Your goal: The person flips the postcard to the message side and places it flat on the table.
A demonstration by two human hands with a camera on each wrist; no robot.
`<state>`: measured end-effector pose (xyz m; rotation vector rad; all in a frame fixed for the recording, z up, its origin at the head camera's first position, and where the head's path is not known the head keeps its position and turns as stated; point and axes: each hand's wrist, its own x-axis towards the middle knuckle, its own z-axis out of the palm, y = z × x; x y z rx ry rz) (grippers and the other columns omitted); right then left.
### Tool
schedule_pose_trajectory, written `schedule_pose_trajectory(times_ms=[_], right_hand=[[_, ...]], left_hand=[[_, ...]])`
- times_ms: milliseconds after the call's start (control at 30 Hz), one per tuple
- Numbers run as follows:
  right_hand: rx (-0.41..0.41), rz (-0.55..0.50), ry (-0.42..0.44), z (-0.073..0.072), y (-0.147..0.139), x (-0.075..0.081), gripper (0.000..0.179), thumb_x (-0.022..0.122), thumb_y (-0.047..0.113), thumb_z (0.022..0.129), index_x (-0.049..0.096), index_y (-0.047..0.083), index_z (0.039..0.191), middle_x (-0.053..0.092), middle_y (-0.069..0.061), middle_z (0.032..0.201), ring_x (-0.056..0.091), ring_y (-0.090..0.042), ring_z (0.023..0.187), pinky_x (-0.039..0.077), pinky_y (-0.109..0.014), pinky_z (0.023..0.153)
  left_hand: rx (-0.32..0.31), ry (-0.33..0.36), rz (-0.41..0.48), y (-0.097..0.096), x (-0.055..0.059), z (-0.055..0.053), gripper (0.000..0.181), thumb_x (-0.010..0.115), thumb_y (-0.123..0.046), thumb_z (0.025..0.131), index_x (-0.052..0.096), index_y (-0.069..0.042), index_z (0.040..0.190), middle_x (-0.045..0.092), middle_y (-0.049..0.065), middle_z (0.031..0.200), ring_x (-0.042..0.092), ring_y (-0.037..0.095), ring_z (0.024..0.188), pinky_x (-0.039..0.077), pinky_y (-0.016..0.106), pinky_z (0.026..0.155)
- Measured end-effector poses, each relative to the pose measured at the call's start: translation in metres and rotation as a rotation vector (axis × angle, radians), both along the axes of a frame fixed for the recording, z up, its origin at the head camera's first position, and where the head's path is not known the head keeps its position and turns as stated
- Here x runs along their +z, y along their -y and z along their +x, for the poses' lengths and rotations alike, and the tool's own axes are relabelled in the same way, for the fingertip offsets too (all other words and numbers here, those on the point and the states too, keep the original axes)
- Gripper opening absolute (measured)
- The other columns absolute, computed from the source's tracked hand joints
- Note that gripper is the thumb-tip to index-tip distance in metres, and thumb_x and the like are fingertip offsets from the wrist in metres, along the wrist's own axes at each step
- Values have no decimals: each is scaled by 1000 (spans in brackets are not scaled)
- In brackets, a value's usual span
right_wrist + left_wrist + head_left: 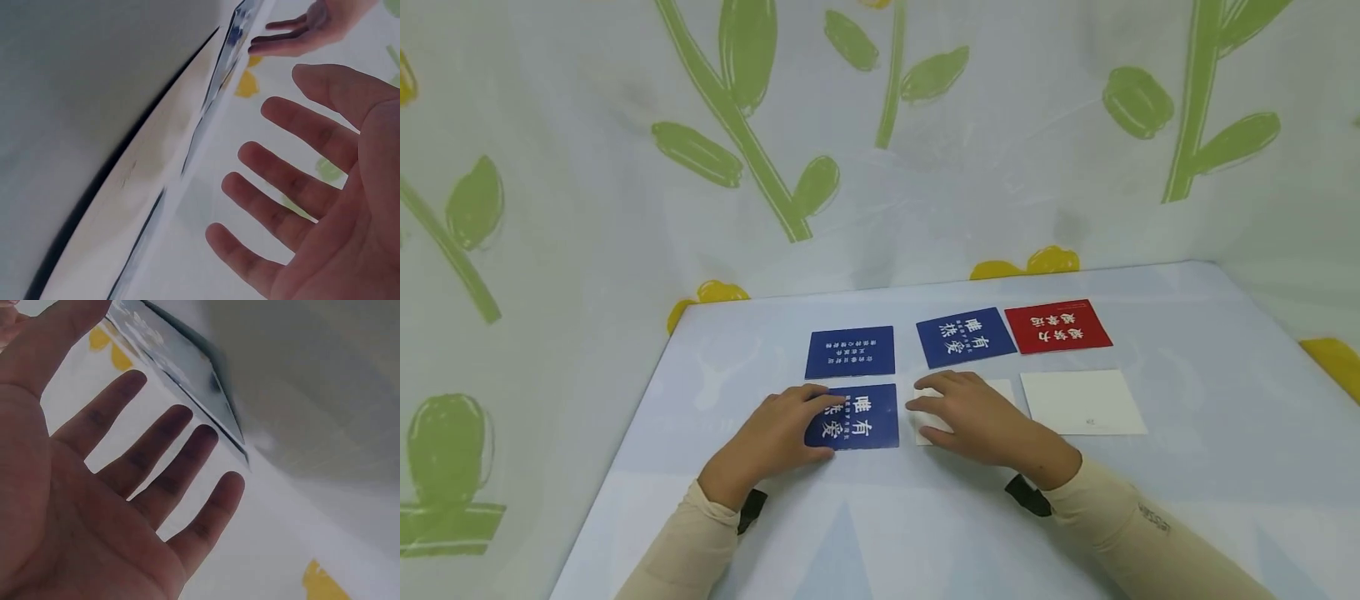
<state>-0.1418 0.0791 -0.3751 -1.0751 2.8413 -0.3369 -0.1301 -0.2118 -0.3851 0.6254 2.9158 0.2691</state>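
Cards lay flat in two rows of three across the pale table (1202,392), and from where I stood the laying-out looked largely done. Along the far side were a text-covered blue card (850,352), a tilted blue card (966,337) and a red card (1058,327) just beside it. Nearer the person came another blue card (874,408), then a half-covered white card (1002,387) and a plain white card (1082,404) at the end.

The left hand (778,433) was over the outer edge of the near blue card, fingers loosely spread and gripping nothing. The right hand (977,417) was much the same, wide and relaxed above the half-covered white one; whether either hand actually touched its card I couldn't tell.

Four cards showed coloured, lettered faces, so that much seemed settled. The two white ones showed pale sides, the uncovered one with only a small mark near its lower edge; I couldn't say whether they needed turning over. What was left, to my eye, was mostly tidying: the tilted blue and the red sat askew to the left-hand pair, which lined up neatly, one behind the other.
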Motion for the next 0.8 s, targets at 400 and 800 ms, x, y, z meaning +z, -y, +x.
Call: schedule_pose_trajectory(times_ms=[400,800], right_hand=[[54,81,40,-5,26,-1,40,70,37,92,67,27,131,59,-3,143,51,-25,137,41,-50,113],[68,142,72,-5,30,-10,50,69,43,93,60,27,139,52,-3,151,46,-27,142,38,-49,116]], left_hand=[[17,55,28,0,-5,-1,58,87,-39,76,68,-20,127,60,10,140,55,33,131,45,52,109],[-10,44,6,0,-6,-3,65,85,-42,78,64,-19,135,59,9,142,54,32,133,45,50,109]])
